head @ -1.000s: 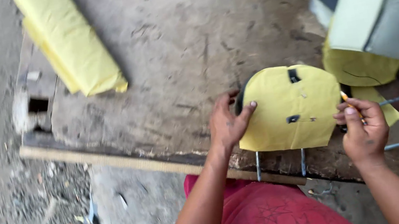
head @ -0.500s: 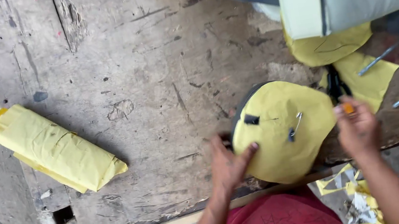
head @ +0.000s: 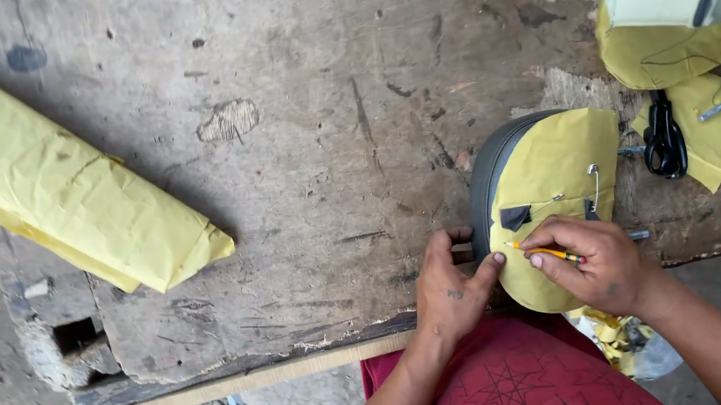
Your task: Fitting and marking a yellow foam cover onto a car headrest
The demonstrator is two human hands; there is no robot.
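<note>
Since half a second ago, the right hand (head: 597, 266) is bringing its pencil (head: 547, 251), pinched in its grip, onto the yellow headrest cover (head: 558, 171) at the desk (head: 322, 141) edge. Left hand (head: 450, 289) is steadying it, fingers spread. Marking looks barely begun.

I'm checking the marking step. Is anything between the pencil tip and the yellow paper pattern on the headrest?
Nothing visible. The right hand holds the pencil with its tip at the pattern. The left hand presses the pattern's edge just beside the tip, not across it. The pins sit higher up.
</note>
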